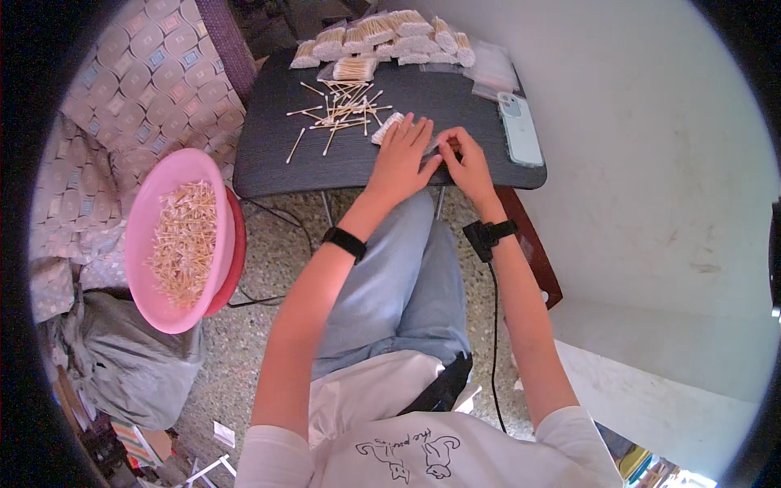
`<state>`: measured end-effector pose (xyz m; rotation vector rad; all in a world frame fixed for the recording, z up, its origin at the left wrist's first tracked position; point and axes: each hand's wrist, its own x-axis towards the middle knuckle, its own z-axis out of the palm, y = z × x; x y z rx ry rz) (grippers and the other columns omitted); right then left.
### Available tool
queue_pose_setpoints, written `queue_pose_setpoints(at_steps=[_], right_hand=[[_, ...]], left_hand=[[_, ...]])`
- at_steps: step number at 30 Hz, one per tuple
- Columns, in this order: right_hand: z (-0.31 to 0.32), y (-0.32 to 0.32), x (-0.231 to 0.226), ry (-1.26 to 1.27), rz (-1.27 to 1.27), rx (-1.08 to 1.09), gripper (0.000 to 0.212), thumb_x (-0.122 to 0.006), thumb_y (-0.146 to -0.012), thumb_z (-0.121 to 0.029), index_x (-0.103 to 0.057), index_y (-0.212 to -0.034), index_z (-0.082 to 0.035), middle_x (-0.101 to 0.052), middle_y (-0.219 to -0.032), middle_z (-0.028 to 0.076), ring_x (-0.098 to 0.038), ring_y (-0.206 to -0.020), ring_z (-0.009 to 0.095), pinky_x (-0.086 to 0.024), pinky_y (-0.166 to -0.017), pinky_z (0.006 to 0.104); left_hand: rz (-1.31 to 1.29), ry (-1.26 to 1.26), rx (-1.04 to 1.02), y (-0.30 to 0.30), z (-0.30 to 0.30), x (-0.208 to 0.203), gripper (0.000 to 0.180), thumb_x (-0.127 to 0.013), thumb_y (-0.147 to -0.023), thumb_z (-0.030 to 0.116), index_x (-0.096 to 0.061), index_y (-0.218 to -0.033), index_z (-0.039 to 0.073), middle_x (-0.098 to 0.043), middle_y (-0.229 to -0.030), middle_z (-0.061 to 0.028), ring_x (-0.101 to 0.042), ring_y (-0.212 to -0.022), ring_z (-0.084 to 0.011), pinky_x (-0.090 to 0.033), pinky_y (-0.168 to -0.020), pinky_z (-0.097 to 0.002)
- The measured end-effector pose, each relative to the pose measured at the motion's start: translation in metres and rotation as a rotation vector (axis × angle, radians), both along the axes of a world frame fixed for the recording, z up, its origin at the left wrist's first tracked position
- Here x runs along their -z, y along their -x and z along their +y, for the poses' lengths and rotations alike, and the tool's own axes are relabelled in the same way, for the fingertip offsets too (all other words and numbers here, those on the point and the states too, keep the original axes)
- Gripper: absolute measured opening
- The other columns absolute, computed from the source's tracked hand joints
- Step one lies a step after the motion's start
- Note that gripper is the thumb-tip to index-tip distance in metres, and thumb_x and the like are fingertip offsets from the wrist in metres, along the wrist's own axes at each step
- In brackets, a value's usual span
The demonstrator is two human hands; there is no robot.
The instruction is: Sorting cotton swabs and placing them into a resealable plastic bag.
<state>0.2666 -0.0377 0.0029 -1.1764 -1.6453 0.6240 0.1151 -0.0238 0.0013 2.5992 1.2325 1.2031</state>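
My left hand point(400, 159) lies with its fingers stretched out over a small clear bag of cotton swabs point(388, 129), pressing it on the black table. The swabs' white tips show past the fingers; the rest is hidden beneath the hand. At the bag's other end, the fingers of my right hand point(467, 164) pinch the clear plastic edge point(432, 146). Just beyond my left hand, loose cotton swabs point(346, 110) lie scattered across the tabletop. Behind them rests a filled bag of swabs point(354, 69).
Filled swab bags point(382, 32) are piled at the table's point(268, 130) far edge. Flat clear bags point(492, 69) and a pale phone point(519, 130) lie at the right. A pink basin point(140, 244) of loose swabs stands at the left. A wall point(651, 163) rises on the right.
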Motion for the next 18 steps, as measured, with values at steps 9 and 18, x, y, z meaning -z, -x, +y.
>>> queue_pose_setpoints(at_steps=[9,18], right_hand=[[0.001,0.005,-0.022,-0.042,0.099,-0.094,0.015,-0.041,-0.095,-0.011,-0.045,-0.105,-0.002,-0.06,-0.1,0.011,-0.056,-0.089,0.016,-0.044,-0.079,0.0274],[-0.008,0.022,-0.031,0.071,0.245,-0.124,0.031,-0.064,-0.083,-0.014,-0.056,-0.109,0.0,-0.062,-0.099,0.007,-0.057,-0.092,0.013,-0.045,-0.081,0.0264]], left_hand=[[0.08,0.143,0.176,0.044,0.011,-0.034,0.053,-0.066,-0.078,0.035,-0.051,-0.12,0.007,-0.056,-0.115,-0.0107,-0.05,-0.109,-0.0229,-0.035,-0.094,-0.0372],[-0.623,0.764,0.344,0.033,0.007,-0.026,0.041,-0.067,-0.081,0.026,-0.052,-0.111,0.002,-0.061,-0.099,-0.0053,-0.056,-0.091,-0.0102,-0.044,-0.08,-0.0262]])
